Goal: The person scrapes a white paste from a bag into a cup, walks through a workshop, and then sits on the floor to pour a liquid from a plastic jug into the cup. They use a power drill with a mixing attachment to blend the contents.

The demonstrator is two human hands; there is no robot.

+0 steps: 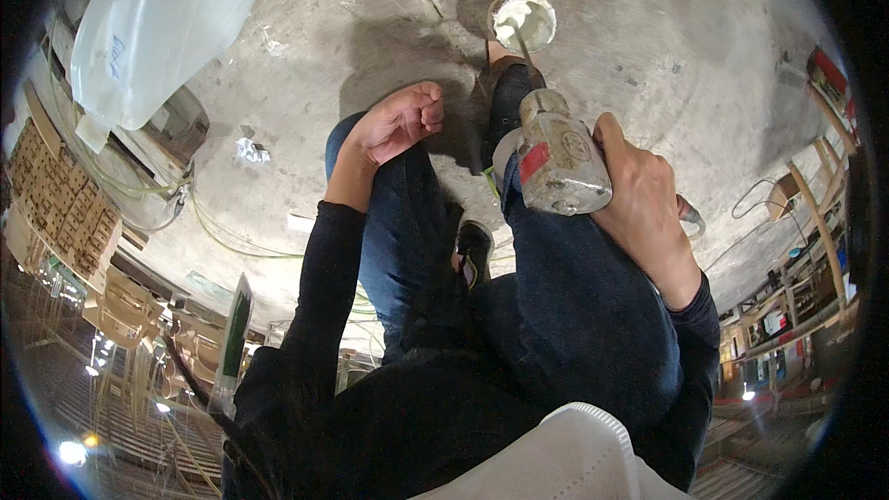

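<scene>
My right hand (639, 190) is wrapped round a worn metal drill (565, 167) with a red patch on its body. Its chuck points away from me. A thin rod (520, 42) runs from the chuck into a small round tub (553, 22) on the floor. White paste (509, 18) lies inside the tub and coats its wall; the rod's tip is hidden there. The tub stands just beyond my dark shoe. My left hand (405, 120) hovers over my left knee, its fingers curled in and no object showing in them.
A large translucent plastic container (157, 28) is at the upper left, near a hose (208, 231) on the concrete floor (370, 0). Crumpled white scrap (252, 150) lies nearby. Stacked wooden pieces (60, 194) are at far left; wooden racks (820, 222) stand at right.
</scene>
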